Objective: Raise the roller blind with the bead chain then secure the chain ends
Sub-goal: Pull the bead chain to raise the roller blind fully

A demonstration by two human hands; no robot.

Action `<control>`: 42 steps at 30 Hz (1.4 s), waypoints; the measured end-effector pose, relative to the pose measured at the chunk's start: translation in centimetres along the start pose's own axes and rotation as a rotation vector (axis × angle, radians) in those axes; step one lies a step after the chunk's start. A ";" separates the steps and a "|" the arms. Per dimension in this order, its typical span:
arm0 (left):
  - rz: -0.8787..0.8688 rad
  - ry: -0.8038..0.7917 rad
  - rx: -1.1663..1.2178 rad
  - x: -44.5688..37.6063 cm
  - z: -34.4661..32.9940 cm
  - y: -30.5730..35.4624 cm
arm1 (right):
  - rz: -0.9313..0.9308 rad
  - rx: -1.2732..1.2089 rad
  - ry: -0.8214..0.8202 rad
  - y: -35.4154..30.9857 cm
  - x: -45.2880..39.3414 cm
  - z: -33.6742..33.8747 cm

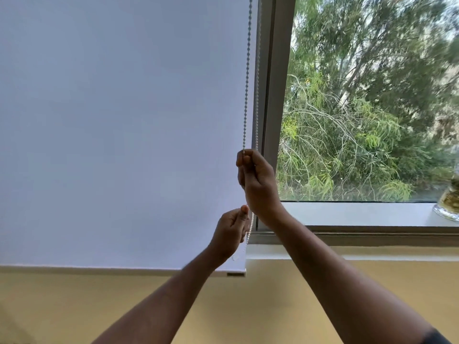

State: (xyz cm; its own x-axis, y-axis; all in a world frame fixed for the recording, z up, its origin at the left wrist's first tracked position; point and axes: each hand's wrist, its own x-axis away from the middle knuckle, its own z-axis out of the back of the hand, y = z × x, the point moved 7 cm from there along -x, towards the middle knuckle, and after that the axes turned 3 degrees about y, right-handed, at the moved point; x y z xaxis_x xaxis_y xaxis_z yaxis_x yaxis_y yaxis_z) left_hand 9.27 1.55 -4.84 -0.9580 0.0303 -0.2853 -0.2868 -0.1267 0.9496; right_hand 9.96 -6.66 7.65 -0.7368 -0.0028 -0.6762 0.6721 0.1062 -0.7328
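Note:
A white roller blind covers the left part of the window, its bottom bar hanging just below the sill. A white bead chain runs down along the blind's right edge. My right hand is raised and pinches the front strand of the chain between thumb and fingers. My left hand sits lower, fingers closed around the chain where it hangs below the right hand. A second strand hangs just behind, next to the window frame.
The grey window frame post stands right of the chain. Trees show through the uncovered pane. A glass vase rests on the sill at the far right. A yellow wall lies below.

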 end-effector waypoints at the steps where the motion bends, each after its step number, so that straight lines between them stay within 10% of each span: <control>1: -0.005 -0.016 -0.032 0.0 0.4 0.2 | 0.020 0.049 -0.013 0.1 0.4 0.0; 20: -0.193 0.058 0.260 -3.7 0.8 18.5 | 0.040 0.404 -0.086 4.8 6.8 2.4; 30: -0.179 0.382 0.119 0.5 -2.9 13.6 | -0.096 0.563 -0.500 6.7 9.1 5.2; 36: -0.128 0.446 -0.018 3.5 -4.3 10.8 | -0.317 0.025 -0.250 2.8 5.2 7.1; 42: -0.040 0.399 -0.030 6.0 -6.0 8.3 | -0.277 -0.431 -0.329 -4.2 2.2 4.6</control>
State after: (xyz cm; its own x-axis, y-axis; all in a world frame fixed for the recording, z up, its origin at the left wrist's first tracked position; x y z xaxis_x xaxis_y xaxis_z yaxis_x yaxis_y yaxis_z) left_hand 1.24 -5.28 0.56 -0.8659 -0.3511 -0.3562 -0.3182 -0.1627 0.9340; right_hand 5.85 -11.73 8.93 -0.7724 -0.3879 -0.5030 0.3170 0.4507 -0.8345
